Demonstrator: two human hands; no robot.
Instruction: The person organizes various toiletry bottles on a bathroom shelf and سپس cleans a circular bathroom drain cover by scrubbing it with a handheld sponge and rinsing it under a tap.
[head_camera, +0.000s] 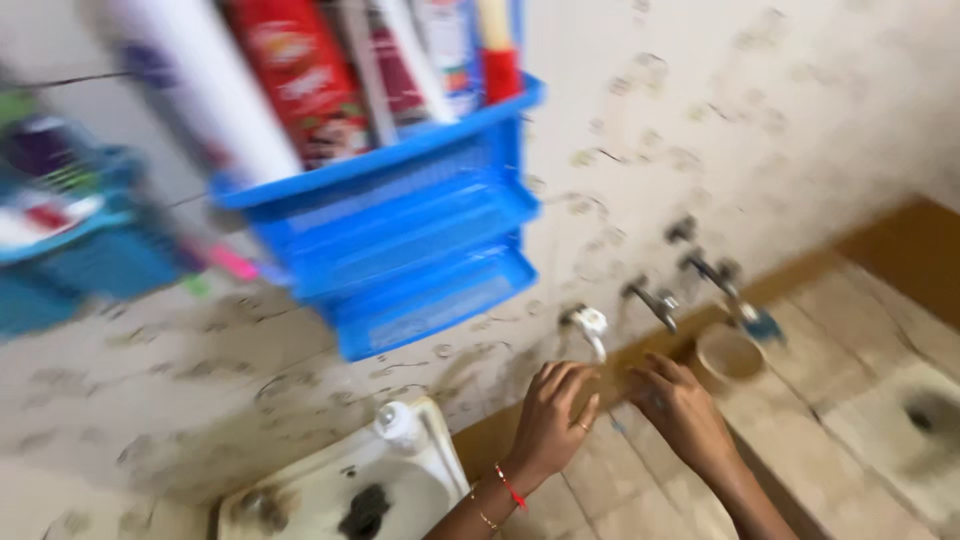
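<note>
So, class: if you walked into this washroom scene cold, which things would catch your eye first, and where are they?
The bright blue plastic rack on the stained wall, stuffed with bottles and tubes, dominates the upper left. Below it, centre, the left hand and right hand reach under a small tap. A white basin sits bottom left.

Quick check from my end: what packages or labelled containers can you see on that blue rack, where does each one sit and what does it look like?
White bottle: left end of the blue rack, tall, tilted, blurred.
Red packet: right of the white bottle, upright, red with a pale label.
Dark red tube: middle of the rack, slim.
White container: right of it, pale with coloured print.
Red-capped tube: right end, yellowish body.
No signs or screens.
</note>
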